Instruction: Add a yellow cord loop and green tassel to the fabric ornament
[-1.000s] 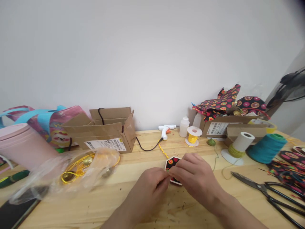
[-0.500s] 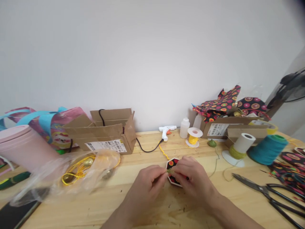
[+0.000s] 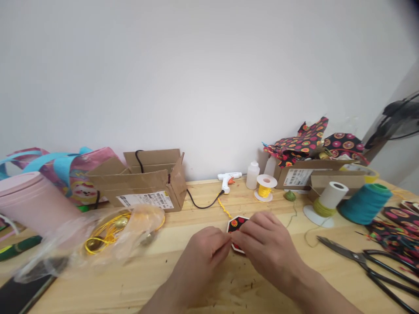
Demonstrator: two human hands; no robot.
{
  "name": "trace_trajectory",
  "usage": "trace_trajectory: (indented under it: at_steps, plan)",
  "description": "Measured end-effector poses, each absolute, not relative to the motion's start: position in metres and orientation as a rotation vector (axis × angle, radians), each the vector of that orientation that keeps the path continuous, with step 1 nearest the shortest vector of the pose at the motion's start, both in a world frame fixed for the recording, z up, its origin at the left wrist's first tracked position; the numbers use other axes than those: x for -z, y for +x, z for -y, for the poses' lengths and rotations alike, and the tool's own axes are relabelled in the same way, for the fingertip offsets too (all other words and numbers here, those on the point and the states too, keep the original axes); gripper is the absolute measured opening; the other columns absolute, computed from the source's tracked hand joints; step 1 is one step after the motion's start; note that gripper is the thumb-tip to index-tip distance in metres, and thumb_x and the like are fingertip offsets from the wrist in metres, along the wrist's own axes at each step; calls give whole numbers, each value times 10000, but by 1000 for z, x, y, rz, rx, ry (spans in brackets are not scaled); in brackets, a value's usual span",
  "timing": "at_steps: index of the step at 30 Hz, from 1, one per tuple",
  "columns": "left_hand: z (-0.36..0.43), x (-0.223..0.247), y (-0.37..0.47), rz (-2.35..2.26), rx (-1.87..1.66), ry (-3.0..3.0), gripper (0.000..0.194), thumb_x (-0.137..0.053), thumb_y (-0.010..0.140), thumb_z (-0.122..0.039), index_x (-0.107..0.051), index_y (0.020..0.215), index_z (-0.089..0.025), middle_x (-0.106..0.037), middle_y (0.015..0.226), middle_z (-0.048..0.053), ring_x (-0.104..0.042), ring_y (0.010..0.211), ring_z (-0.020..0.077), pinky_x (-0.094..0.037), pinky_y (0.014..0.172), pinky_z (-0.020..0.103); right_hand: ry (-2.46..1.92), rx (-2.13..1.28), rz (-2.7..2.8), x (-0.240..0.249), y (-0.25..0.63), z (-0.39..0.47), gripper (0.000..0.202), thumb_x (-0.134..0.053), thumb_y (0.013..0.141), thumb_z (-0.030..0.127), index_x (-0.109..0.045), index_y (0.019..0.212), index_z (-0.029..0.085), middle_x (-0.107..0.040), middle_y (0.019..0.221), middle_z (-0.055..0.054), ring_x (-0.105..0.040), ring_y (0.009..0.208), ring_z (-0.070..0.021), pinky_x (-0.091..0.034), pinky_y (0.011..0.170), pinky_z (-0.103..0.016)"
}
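Observation:
An octagonal, fabric-covered pendant (image 3: 235, 224), black and red with a pale rim, lies on the wooden table with a twisted yellow cord (image 3: 224, 209) leading from its top. My left hand (image 3: 207, 248) is closed in a pinch at the pendant's left edge. From the other side my right hand (image 3: 266, 244) covers much of the pendant, its fingers closed too. The fingertips of both hands meet over it. A small green piece, seen there a moment earlier, is now hidden between them.
Black scissors (image 3: 360, 258) lie at the right, near a teal thread cone (image 3: 365, 204) and a green thread spool (image 3: 324, 208). Behind stand a white glue gun (image 3: 225, 181), yellow cord spool (image 3: 265, 190) and cardboard box (image 3: 147, 187). A plastic bag (image 3: 78, 235) lies left.
The fingertips have drawn closer together, and the green piece between them has gone out of sight. My right hand has rolled over slightly. The view has shifted a little.

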State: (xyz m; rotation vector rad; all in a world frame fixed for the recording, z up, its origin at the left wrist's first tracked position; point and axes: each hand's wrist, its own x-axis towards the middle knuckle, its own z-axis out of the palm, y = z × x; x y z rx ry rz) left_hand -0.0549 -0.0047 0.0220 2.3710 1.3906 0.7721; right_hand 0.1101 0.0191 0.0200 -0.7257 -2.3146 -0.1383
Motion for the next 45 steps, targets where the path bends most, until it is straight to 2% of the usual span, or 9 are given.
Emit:
trace_trajectory:
  at_steps: [4, 6, 11, 18, 26, 45]
  plan:
    - [6, -23, -54, -1271, -743, 2411, 233, -380, 840, -210, -575, 716, -172, -526, 627, -10, -492, 612, 104, -350, 556, 193, -828, -245, 2176, -22, 114, -28, 125, -520, 788, 191, -621, 721, 220, -580, 631, 10, -442, 637, -128, -305, 606, -265]
    - [6, -23, -54, -1253, -758, 2417, 236, -379, 840, -208, -568, 702, -171, -530, 635, -9, -486, 615, 100, -350, 561, 189, -865, -420, 2116, -21, 115, -31, 102, -553, 766, 195, -623, 694, 215, -585, 633, 15, -463, 632, -121, -327, 619, -260]
    - [5, -23, -56, -1265, -809, 2394, 229, -382, 839, -213, -555, 694, -172, -524, 628, -11, -480, 610, 101, -347, 563, 192, -907, -616, 2053, -17, 112, -31, 116, -565, 747, 169, -618, 650, 206, -576, 608, 22, -484, 620, -118, -350, 613, -250]
    - [3, -25, -54, -1299, -759, 2373, 264, -383, 833, -218, -518, 611, -169, -470, 566, -30, -451, 564, 96, -323, 527, 190, -857, -587, 2016, -18, 110, -30, 132, -536, 766, 174, -611, 660, 196, -575, 614, 10, -488, 616, -124, -361, 612, -260]
    - [7, -24, -51, -1316, -787, 2215, 270, -402, 820, -208, -522, 580, -175, -448, 526, -54, -422, 515, 81, -307, 502, 181, -676, -284, 2094, -20, 116, -31, 106, -526, 782, 197, -626, 745, 202, -589, 646, -7, -479, 641, -132, -348, 610, -272]
    - [6, -23, -53, -1307, -813, 2340, 248, -390, 834, -229, -534, 639, -178, -502, 580, -27, -470, 564, 98, -338, 530, 195, -865, -530, 2109, -20, 111, -31, 137, -541, 764, 183, -617, 651, 193, -561, 591, 11, -467, 601, -123, -342, 608, -262]
